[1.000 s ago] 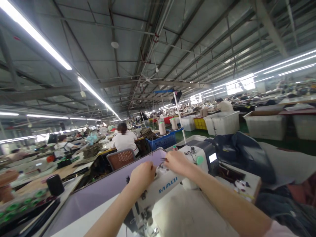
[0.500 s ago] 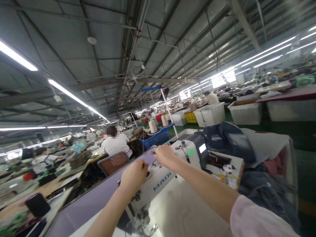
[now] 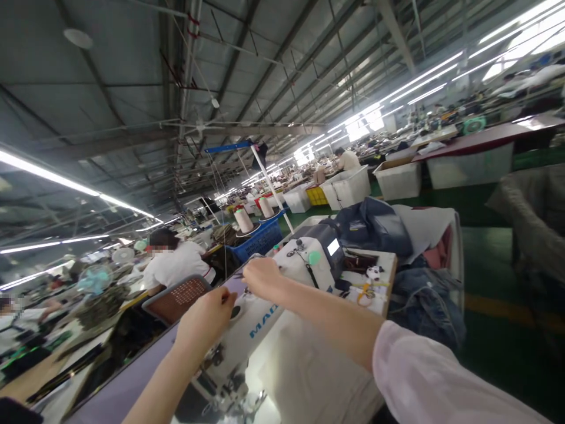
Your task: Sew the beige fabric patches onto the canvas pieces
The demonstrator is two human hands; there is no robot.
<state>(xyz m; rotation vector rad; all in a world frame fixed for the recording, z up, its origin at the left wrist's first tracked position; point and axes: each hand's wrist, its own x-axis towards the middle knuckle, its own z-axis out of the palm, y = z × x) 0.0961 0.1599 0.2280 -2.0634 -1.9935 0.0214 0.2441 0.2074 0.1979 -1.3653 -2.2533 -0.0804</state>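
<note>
White-bodied, with blue lettering along its arm, the sewing machine (image 3: 263, 323) stands directly in front of you, and both your hands are over its top. Your left hand (image 3: 203, 318) is nearer the needle end; its fingers are drawn in narrow, tips bunched together beside a dark round part on the arm. Whether a strand lies between them, you cannot tell from this view. Your right hand (image 3: 263, 278) is a little farther along and beyond, wrist bent, fingers curled down; its back hides most of the grip, so what it holds, if anything, cannot be told. Thin thread (image 3: 225, 259) drops from the blue bar (image 3: 227, 147) of the stand to just beyond your hands. Two pale cones (image 3: 243, 220) sit upright on that stand, above a blue crate (image 3: 260, 240). Light cloth (image 3: 309, 368) lies lit under the machine's arm, on your side. To your right, yellow-handled scissors (image 3: 365, 294) lie near a small black-and-white figure (image 3: 374, 272), with blue denim (image 3: 426, 303) heaped past the table edge. Ahead on the left, a co-worker in a white shirt (image 3: 179, 264) sits on a brown-backed chair (image 3: 178, 298).
</note>
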